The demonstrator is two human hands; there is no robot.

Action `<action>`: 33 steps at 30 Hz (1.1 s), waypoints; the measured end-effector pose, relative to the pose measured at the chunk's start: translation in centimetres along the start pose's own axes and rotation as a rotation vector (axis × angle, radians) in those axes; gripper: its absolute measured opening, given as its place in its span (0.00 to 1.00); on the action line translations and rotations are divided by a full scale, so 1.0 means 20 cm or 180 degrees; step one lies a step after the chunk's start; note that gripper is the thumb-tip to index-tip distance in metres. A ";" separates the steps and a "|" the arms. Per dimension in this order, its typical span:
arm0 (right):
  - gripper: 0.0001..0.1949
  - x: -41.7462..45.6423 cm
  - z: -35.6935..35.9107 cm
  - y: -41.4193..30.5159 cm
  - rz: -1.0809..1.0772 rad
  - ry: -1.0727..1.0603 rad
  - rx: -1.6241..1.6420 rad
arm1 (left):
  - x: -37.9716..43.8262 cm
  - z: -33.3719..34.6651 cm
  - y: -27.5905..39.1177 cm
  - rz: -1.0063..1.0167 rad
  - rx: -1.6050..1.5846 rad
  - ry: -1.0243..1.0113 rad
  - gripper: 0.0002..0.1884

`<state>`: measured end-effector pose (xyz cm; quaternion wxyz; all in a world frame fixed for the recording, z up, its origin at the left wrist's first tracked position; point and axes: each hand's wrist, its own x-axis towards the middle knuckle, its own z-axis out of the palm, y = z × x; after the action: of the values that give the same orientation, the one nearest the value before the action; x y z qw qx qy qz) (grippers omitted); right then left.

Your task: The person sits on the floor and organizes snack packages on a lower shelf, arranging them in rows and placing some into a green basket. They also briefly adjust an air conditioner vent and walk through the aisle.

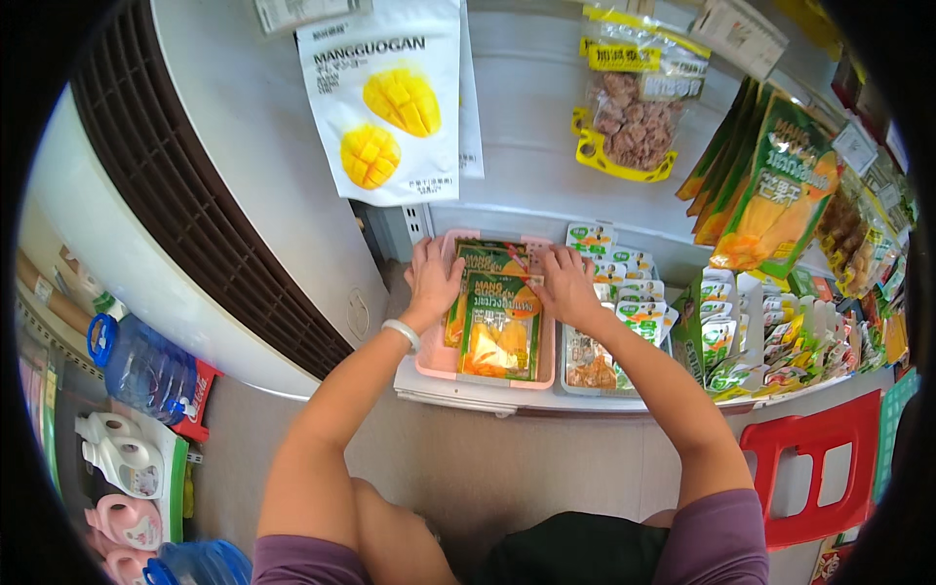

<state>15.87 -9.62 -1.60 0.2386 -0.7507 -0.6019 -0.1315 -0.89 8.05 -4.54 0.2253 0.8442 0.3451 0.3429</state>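
Note:
A pink plastic basket (433,358) sits on the bottom shelf in front of me. In it lie green-and-orange packets of dried mango, the front packet (501,329) overlapping another packet (475,261) behind. My left hand (431,281) straddles the basket's left rim, thumb on the inner side. Across from it, my right hand (572,289) lies over the right rim, its thumb by the front packet's edge. Both hands appear to grip the basket; part of the rim is hidden under them. A pale bangle (403,335) circles my left wrist.
Right of the basket stands a grey bin (585,384) of small snack packets, with more snack boxes (724,329) beyond. White mango pouches (387,110) and other packets (782,190) hang above. A white appliance with a dark grille (212,190) borders the left; a red plastic stool (812,468) is right.

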 end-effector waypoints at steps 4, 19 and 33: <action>0.23 -0.03 -0.06 -0.01 0.0003 -0.0045 0.0030 | 0.03 -0.10 0.07 -0.0306 -0.0480 0.0449 0.28; 0.21 0.13 -0.49 -0.47 -0.0064 0.0138 0.1752 | -0.29 -0.17 0.37 0.0618 -0.1384 -0.0779 0.09; 0.15 0.89 -1.16 -0.79 -0.0080 0.1770 0.2020 | -0.41 -0.16 0.62 0.1550 -0.1247 -0.1578 0.07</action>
<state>6.89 -4.21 29.99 0.6098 -0.5685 -0.5343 -0.1401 -2.35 -5.74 1.79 0.3706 0.8995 -0.0018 0.2315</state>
